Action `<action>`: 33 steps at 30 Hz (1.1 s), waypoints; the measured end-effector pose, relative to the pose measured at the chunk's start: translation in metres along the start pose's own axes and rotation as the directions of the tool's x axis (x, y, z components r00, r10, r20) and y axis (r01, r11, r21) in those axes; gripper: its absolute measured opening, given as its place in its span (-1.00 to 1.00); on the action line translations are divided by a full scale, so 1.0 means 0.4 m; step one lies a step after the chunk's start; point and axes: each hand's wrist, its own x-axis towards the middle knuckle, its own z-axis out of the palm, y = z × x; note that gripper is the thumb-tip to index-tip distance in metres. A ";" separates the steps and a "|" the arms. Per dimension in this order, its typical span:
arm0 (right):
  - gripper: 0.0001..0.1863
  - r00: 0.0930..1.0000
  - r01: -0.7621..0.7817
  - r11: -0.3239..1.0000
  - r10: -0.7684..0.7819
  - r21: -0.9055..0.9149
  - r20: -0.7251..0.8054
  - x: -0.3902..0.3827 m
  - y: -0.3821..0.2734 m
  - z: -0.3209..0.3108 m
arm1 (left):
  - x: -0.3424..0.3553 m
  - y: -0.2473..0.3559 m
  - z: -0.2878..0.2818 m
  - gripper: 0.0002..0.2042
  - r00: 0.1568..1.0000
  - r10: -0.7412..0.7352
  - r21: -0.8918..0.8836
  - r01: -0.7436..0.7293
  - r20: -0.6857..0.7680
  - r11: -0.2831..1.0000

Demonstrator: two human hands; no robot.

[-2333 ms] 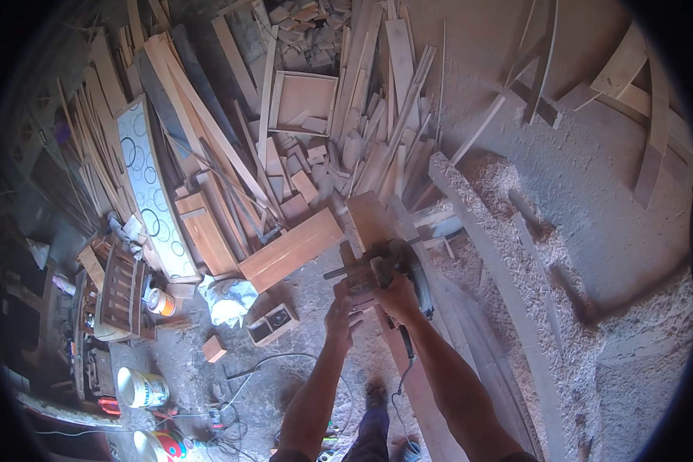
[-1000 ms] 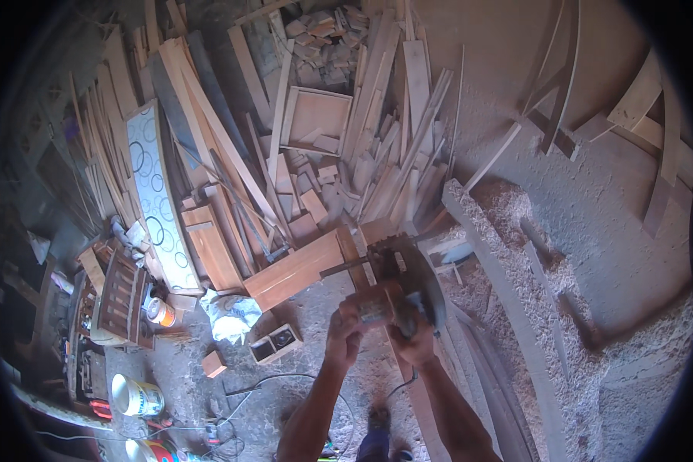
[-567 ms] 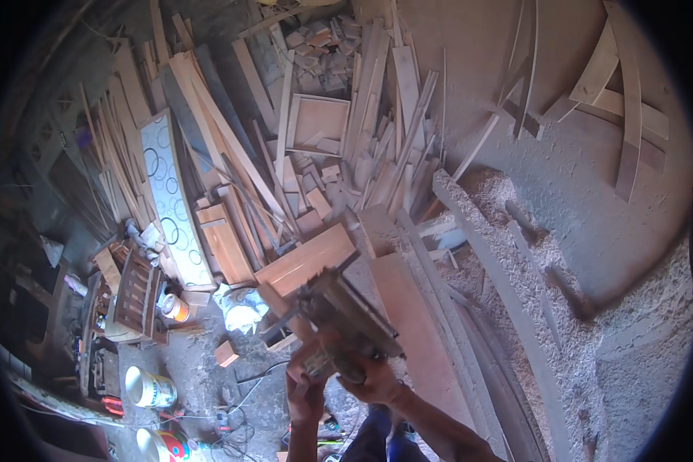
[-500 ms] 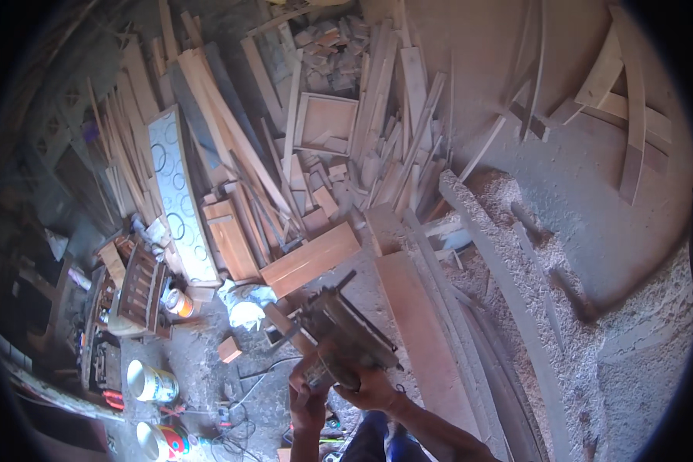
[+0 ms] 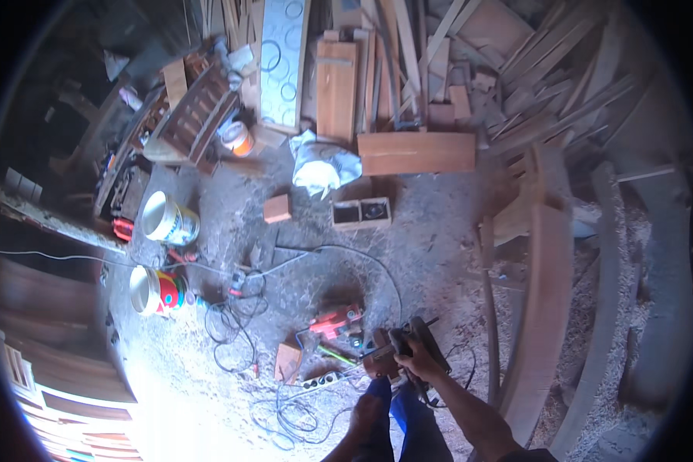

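Note:
In the head view my right hand (image 5: pixel 420 360) is closed around the handle of a dark handheld circular saw (image 5: pixel 431 343), held low in front of my legs. A thin rod sticks out at its far end. My left hand (image 5: pixel 368 412) is down against my trouser leg, apart from the saw; its fingers are too unclear to read. On the floor just beyond lie a red power tool (image 5: pixel 337 322), a small wooden block (image 5: pixel 288 362) and a socket strip (image 5: pixel 320 380).
Loose cables (image 5: pixel 235 327) coil over the floor on the left, near two paint buckets (image 5: pixel 169 218). A long thick board (image 5: pixel 543 308) runs along my right. Ahead are a reddish plank (image 5: pixel 417 152), a white bag (image 5: pixel 325 165), a two-compartment box (image 5: pixel 362 213) and stacked timber.
My view has swung left and down toward the floor. The circular saw, held up with both hands before, is now lower in my right hand. My left hand has come away from it.

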 end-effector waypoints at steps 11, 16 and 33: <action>-0.51 0.944 0.195 -0.285 -0.205 -0.939 0.258 0.774 0.348 -0.106 | 0.070 -0.002 -0.008 -0.47 0.984 0.176 0.513 -0.167 0.031 0.842; -0.74 0.945 -0.233 0.457 -0.100 -0.858 -0.310 0.985 0.194 -0.047 | 0.112 -0.013 -0.025 -0.47 0.987 0.155 0.508 -0.108 -0.052 0.855; -0.81 0.890 -0.281 -0.340 -0.443 -0.898 -0.111 1.300 0.558 -0.025 | 0.186 0.011 -0.035 -0.47 0.989 0.148 0.530 -0.109 -0.031 0.841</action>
